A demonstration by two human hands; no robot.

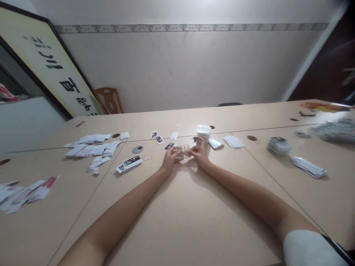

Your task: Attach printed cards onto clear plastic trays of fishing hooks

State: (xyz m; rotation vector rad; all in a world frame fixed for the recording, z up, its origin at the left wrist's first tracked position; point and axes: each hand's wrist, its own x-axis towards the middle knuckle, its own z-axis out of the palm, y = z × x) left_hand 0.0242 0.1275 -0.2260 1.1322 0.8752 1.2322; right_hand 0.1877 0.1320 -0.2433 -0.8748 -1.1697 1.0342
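Between my two hands is a small clear plastic tray (183, 152), held just above the table. My left hand (169, 159) grips its left end, fingers closed on the edge. On the other end, my right hand (200, 154) pinches the tray between thumb and fingers. A small dark item (195, 140) shows at the right fingertips; I cannot make out what it is. Right behind that hand stands a stack of clear plastic trays (203, 130). A printed card (169, 146) lies just beyond my left hand.
White flat packets (94, 145) are heaped at left, with more papers (26, 194) nearer. Printed boxes (129, 163) and a grey disc (137, 149) lie left of my hands. White cards (233, 142), a container stack (279, 146) and a folded bundle (308, 167) are on the right.
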